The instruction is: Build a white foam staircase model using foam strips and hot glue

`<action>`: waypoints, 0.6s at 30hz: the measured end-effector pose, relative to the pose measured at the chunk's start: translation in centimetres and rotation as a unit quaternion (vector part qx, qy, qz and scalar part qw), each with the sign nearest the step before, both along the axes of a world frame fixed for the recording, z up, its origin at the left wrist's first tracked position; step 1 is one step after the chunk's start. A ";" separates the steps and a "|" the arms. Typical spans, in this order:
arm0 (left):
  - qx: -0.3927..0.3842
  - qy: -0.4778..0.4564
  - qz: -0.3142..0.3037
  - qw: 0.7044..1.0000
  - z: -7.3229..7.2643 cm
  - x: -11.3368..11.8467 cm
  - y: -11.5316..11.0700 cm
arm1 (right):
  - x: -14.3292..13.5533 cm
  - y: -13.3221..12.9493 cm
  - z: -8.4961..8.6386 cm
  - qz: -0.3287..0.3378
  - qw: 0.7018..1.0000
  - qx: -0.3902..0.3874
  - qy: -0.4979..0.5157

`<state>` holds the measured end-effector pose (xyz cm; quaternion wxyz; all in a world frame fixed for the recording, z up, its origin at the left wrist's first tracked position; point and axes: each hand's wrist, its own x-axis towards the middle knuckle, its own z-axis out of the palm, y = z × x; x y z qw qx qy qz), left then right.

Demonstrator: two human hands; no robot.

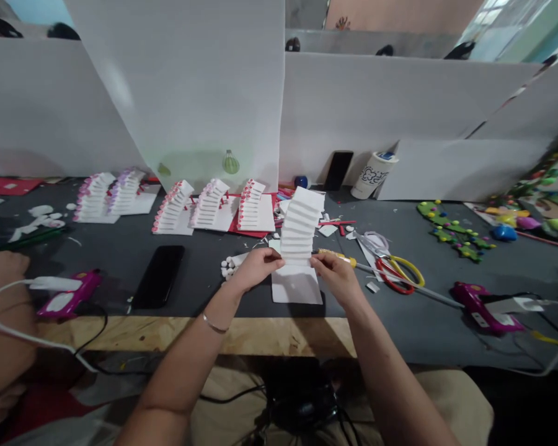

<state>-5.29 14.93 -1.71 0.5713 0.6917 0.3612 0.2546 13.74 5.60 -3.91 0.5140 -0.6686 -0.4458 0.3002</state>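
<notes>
Between my hands, a white folded paper staircase [300, 224] curves up from a flat white card base [296, 288]. My left hand [260, 265] pinches the staircase's lower left edge. The lower right edge is pinched by my right hand [335, 272]. Small white rolled pieces [231, 265] lie just left of my left hand. A yellow-handled tool [337, 256] lies behind my right hand, partly hidden by it. Scissors [402, 272] with red and yellow handles rest to the right.
Several decorated paper staircases [172, 210] stand along the back left. A black phone [160, 277] lies at left, between pink glue guns [72, 294] and my left arm. A white patterned cup [374, 176] and an upright phone [338, 170] stand behind. Another person's arm [4, 310] is at far left.
</notes>
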 end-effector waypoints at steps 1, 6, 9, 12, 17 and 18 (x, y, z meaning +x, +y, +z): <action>0.012 0.018 -0.010 1.000 0.1 -0.2 -0.4 | -0.1 -0.4 -0.3 -0.002 1.000 -0.006 -0.001; 0.086 0.123 -0.017 0.988 -0.1 -1.1 -2.3 | -1.5 -2.4 -1.8 0.004 0.999 -0.023 -0.037; 0.152 0.197 0.000 0.968 -0.4 -1.6 -3.2 | -2.3 -3.1 -2.4 0.007 0.996 -0.036 -0.078; 0.176 0.244 0.007 0.954 -0.7 -2.0 -4.1 | -2.9 -3.5 -2.9 0.004 0.992 -0.035 -0.119; 0.186 0.265 -0.010 0.946 -1.3 -2.2 -5.0 | -3.0 -4.1 -3.5 0.006 0.979 -0.007 -0.206; 0.187 0.266 -0.015 0.946 -1.3 -2.1 -5.0 | -3.0 -4.2 -3.6 0.009 0.975 -0.004 -0.222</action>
